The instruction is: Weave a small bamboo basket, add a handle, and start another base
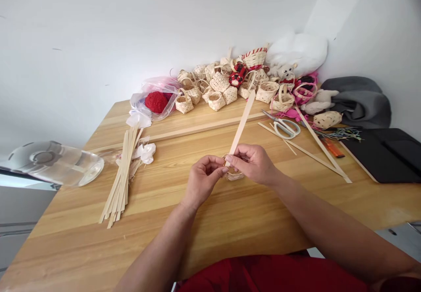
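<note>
The wooden table [154, 239] spreads across the scene, its pale and brown grain running mostly left to right; a plain white wall [115, 33] stands behind it, with a few small dark marks, and a lighter band slants down it at the far right.

Near the middle of the table, the left hand [201, 180] and right hand [253, 164] meet at a small woven basket [234, 176]; a flat pale strip [244, 123] rises from between them, leaning far and right; the left hand pinches at the strip's lower end by the basket's rim, thumb against fingers; the right hand pinches the strip just above, its thumb laid over it; the fingers hide much of the basket.

To the left lies a bundle of pale strips [120, 182], with crumpled white tissue [145, 152] beside it and a clear bottle [72, 167] farther left; beyond is a plastic bag with red yarn [156, 102].

Along the far side, woven baskets [217, 101] crowd together near the wall; a long slat [200, 128] crosses the table before them; to the right are scissors [286, 127], loose strips [320, 145], an orange lighter [332, 147], a grey cloth [360, 99] and a flat black object [371, 156].
</note>
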The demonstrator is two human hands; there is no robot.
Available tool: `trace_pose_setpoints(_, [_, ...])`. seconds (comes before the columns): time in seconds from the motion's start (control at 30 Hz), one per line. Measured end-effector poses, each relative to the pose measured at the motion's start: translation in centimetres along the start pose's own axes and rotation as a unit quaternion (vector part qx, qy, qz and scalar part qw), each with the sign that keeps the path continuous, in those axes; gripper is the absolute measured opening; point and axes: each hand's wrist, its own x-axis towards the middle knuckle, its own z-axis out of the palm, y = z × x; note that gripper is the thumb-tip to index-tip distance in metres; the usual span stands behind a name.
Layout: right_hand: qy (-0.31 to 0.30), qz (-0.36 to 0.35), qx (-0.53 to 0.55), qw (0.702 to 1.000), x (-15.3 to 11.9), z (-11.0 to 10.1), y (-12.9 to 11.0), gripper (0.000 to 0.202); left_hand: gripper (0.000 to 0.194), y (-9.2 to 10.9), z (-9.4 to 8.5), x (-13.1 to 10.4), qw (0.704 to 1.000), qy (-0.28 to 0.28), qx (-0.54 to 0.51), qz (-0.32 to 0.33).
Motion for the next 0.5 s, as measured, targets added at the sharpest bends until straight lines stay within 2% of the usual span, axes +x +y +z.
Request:
trace_pose_setpoints(0.2, [-0.043,0.016,0.02,0.999,-0.16,-0.21,-0.1,0.028,0.028,-0.34,-0.91,-0.07,1.0,-0.024,0.012,0.016])
trace_pose_setpoints(0.5, [-0.03,0.017,0.024,0.999,-0.19,-0.01,-0.16,0.029,0.032,-0.13,-0.54,-0.52,0.999,-0.032,0.026,0.025])
